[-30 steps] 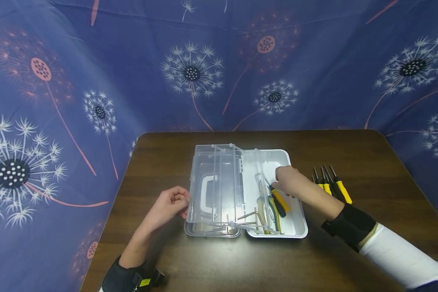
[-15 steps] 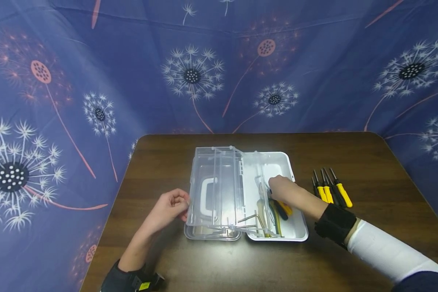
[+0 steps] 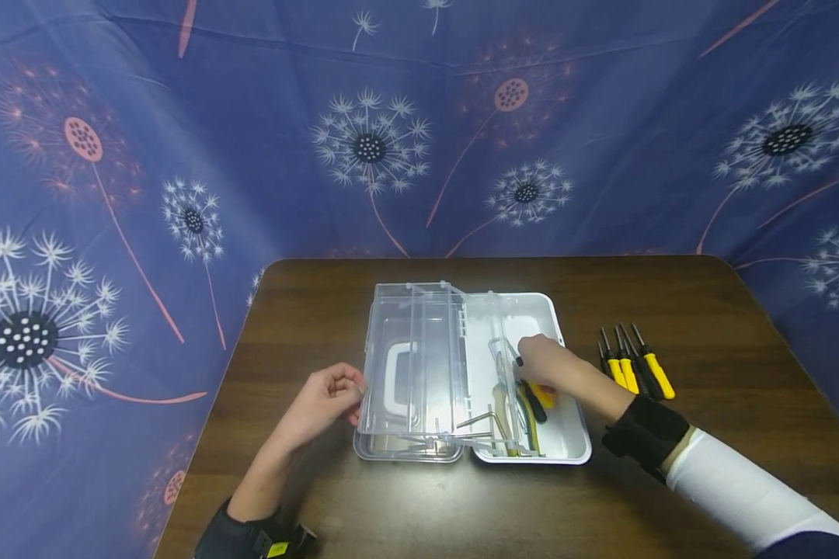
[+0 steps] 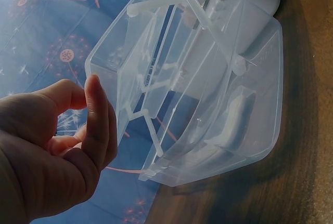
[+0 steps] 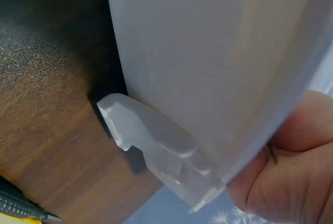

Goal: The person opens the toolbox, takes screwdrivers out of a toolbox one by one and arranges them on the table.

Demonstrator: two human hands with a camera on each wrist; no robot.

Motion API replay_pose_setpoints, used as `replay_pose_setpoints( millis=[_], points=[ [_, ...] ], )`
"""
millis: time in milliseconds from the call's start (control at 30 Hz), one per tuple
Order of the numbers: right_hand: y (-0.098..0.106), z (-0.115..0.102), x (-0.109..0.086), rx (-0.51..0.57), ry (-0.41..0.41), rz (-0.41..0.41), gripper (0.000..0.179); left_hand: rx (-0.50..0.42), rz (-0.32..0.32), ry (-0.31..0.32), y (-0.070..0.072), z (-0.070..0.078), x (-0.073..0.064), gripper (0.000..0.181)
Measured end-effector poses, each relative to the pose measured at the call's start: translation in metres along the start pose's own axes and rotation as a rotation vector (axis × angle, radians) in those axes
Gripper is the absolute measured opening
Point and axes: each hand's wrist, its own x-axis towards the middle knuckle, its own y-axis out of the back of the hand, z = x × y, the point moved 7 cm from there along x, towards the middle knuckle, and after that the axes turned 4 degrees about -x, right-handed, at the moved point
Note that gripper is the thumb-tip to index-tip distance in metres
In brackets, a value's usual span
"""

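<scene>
An opened toolbox has its white bin [image 3: 575, 435] on the right and clear folding trays [image 3: 429, 373] swung out to the left. At the trays' left edge my left hand [image 3: 328, 400] pinches the clear rim; the left wrist view shows the bent fingers [image 4: 98, 115] at its corner. Inside the bin, my right hand [image 3: 548, 363] grips a yellow-handled screwdriver [image 3: 544, 397], whose handle is partly covered. Beside it lie a black handle [image 3: 535, 407], pliers [image 3: 529, 423] and bent hex keys [image 3: 477, 419]. In the right wrist view the bin wall hides those fingertips.
Several yellow-and-black screwdrivers [image 3: 636, 363] lie in a row on the brown table [image 3: 713, 435], right of the toolbox. The clear lid with its white handle [image 3: 395, 379] lies under the trays. A blue dandelion-print cloth [image 3: 419, 217] hangs behind the table.
My right hand has reached left and down into the bin, onto the yellow screwdriver among the tools. My left hand stays at the tray edge.
</scene>
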Motion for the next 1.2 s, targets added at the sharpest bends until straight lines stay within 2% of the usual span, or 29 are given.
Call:
replay_pose_setpoints(
  millis=[167,300,533,767,1000,1200],
  points=[
    [0.01,0.004,-0.007,0.02,-0.004,0.046,0.016,0.02,0.005,0.001,0.0,0.0,0.0,0.015],
    [0.022,0.006,-0.014,0.004,0.003,0.117,0.023,0.033,0.011,-0.004,0.001,0.0,0.001,0.015],
    [0.036,0.015,-0.028,0.037,0.021,0.237,0.034,0.018,0.014,-0.027,0.001,0.001,0.001,0.015],
    [0.048,0.03,-0.04,0.076,0.055,0.356,0.031,0.019,0.011,-0.027,0.001,0.001,0.0,0.016],
    [0.06,0.064,-0.054,0.114,0.064,0.433,0.031,-0.001,0.006,-0.022,0.0,0.0,0.001,0.016],
    [0.062,0.11,-0.061,0.145,-0.006,0.418,0.036,0.016,0.005,-0.015,0.001,0.0,0.001,0.015]
  ],
)
